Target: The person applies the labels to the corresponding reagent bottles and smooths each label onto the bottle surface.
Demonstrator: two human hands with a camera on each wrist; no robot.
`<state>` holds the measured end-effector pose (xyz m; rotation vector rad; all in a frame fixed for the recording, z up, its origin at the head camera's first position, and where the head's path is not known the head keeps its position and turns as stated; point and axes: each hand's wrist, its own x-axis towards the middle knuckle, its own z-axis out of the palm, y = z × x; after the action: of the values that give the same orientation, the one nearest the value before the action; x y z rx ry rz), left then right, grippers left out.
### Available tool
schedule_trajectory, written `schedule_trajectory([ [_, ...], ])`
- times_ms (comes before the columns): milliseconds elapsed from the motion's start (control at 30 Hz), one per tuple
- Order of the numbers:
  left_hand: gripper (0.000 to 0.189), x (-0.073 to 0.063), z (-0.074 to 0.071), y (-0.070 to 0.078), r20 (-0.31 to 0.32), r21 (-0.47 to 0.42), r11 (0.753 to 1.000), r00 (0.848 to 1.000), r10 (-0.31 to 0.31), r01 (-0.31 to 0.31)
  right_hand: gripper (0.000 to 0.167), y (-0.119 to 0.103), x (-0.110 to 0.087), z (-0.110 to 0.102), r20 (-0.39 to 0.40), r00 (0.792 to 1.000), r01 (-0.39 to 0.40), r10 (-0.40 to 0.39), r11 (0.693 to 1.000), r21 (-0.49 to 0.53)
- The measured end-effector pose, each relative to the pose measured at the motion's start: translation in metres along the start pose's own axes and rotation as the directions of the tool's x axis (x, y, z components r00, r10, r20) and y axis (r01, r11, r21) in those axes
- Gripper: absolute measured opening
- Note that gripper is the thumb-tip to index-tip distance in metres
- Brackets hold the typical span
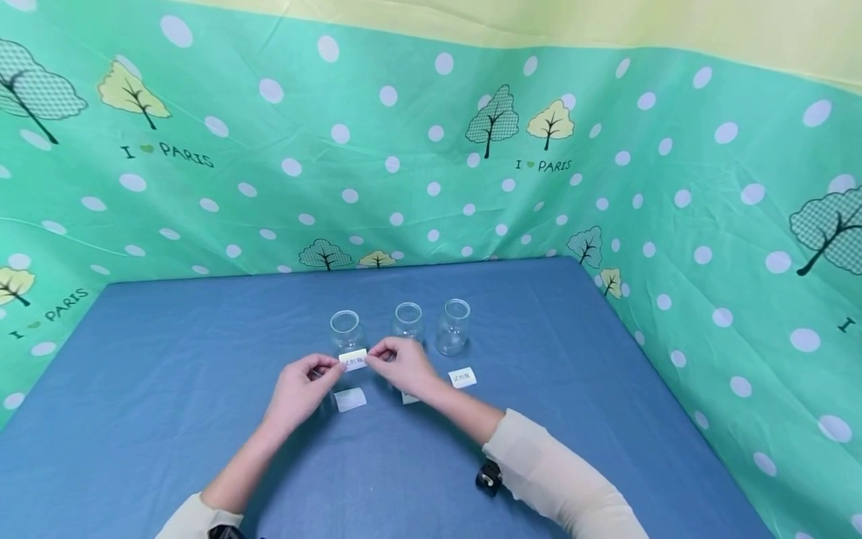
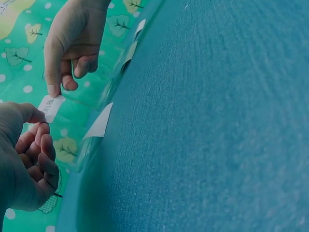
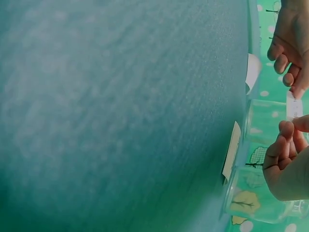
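A small white label (image 1: 353, 360) with dark handwritten characters is stretched between both hands, in front of the leftmost glass jar (image 1: 346, 332). My left hand (image 1: 298, 391) pinches its left end between thumb and finger. At the other end, my right hand (image 1: 406, 367) pinches the label the same way. In the left wrist view the label (image 2: 52, 109) spans the gap between the two hands, raised above the tabletop. The right wrist view shows the label (image 3: 294, 105) overlapping clear jar glass. A blank white paper piece (image 1: 350, 400) lies on the table below the hands.
Two more open glass jars, a middle jar (image 1: 408, 314) and a right jar (image 1: 453, 329), stand in a row with the first. A written label (image 1: 462, 377) lies before the right jar. Another paper piece (image 1: 409, 399) is partly hidden under my right forearm. Polka-dot curtain (image 1: 377, 150) hangs behind the blue table (image 1: 539, 419).
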<state>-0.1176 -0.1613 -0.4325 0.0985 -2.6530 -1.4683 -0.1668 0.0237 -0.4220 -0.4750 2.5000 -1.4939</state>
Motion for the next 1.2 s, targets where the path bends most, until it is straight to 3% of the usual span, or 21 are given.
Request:
schedule_trajectory([
  [1200, 0.017, 0.004, 0.001, -0.006, -0.06, 0.051, 0.997, 0.997, 0.052, -0.049, 0.012, 0.003, 0.006, 0.016, -0.118, 0.984, 0.106, -0.135, 0.969, -0.224],
])
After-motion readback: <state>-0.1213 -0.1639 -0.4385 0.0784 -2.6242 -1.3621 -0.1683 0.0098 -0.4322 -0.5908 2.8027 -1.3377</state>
